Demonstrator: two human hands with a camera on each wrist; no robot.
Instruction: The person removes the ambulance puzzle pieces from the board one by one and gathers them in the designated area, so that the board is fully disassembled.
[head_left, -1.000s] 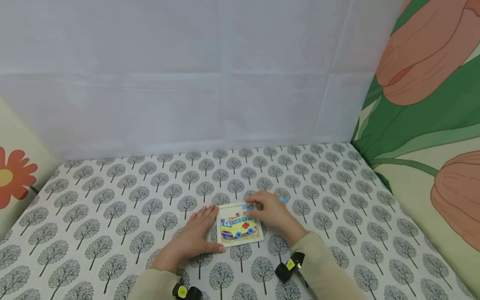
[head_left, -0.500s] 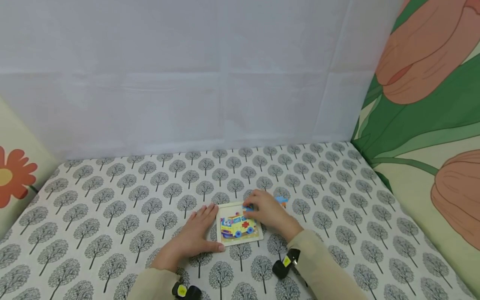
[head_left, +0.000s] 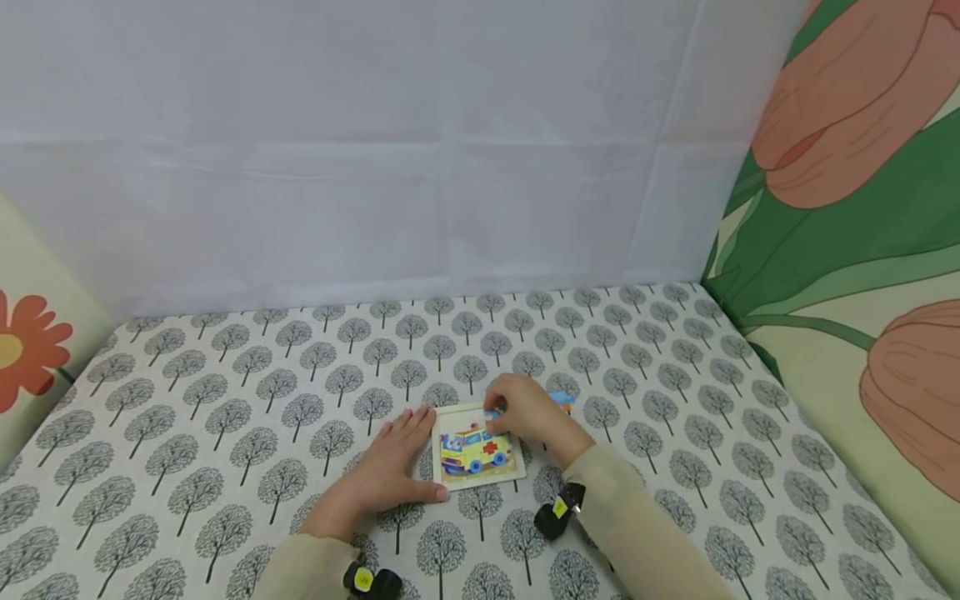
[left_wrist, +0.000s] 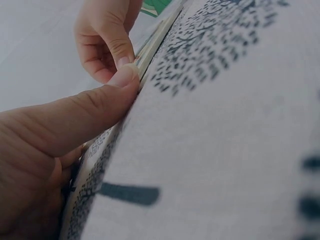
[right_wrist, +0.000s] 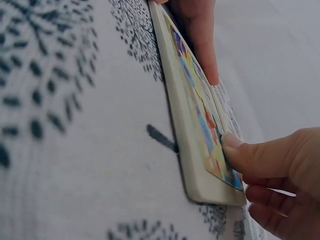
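The head view shows an ambulance puzzle (head_left: 477, 458) lying flat on the white tablecloth (head_left: 517, 546) with black trees on it, between two hands. It has a yellow ambulance with a red cross, set in a pale frame (right_wrist: 181, 145). The left hand (head_left: 381, 477) lies at the left side; its fingers are straight, and its thumb sticks out to touch the near left corner. The right hand (head_left: 529, 410) is over the far right corner. Its fingers are bent, and the right wrist view shows its thumb tip touching the picture. A bit of blue peeks out by the fingertips, but I cannot tell if they grip a piece. A small blue and orange thing (head_left: 562, 401) is partly hidden behind that hand. Both arms have tan sleeves. A white sheet (head_left: 360, 167) hangs behind.
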